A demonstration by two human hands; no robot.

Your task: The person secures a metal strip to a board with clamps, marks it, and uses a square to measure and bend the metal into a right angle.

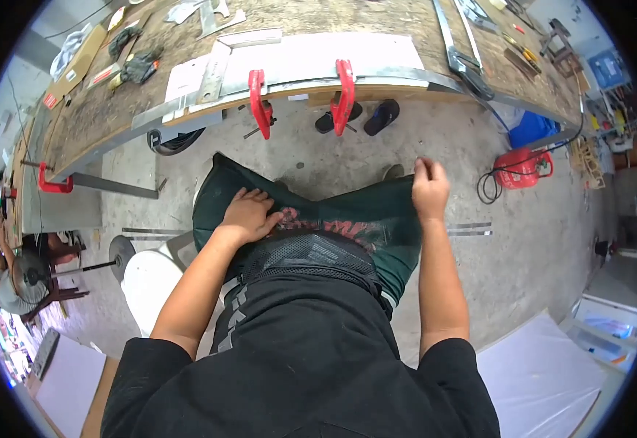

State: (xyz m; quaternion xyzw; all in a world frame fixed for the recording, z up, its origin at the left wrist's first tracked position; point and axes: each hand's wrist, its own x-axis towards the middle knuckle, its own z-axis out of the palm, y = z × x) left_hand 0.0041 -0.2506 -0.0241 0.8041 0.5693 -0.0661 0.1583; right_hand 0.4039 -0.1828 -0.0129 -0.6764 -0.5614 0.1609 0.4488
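My left hand (247,217) lies on the left thigh of the dark green shorts (296,201), its fingers stretched over the cloth, holding nothing I can see. Beside the right knee, my right hand (430,188) is raised with its fingers curled in; anything between them is hidden. In front of the knees, one red clamp (260,106) and another red clamp (344,98) grip the near edge of the workbench (388,22). Between the clamps and beyond lies a white board (333,58) with a metal strip (395,72) along its edge.
A hacksaw-like tool (468,69) lies at the bench's right, gloves (141,67) at its left. Sandals (381,117) sit beneath. A red tank (519,169) with a black hose stands right. At far left are a fan (32,271) and a seated person (15,292).
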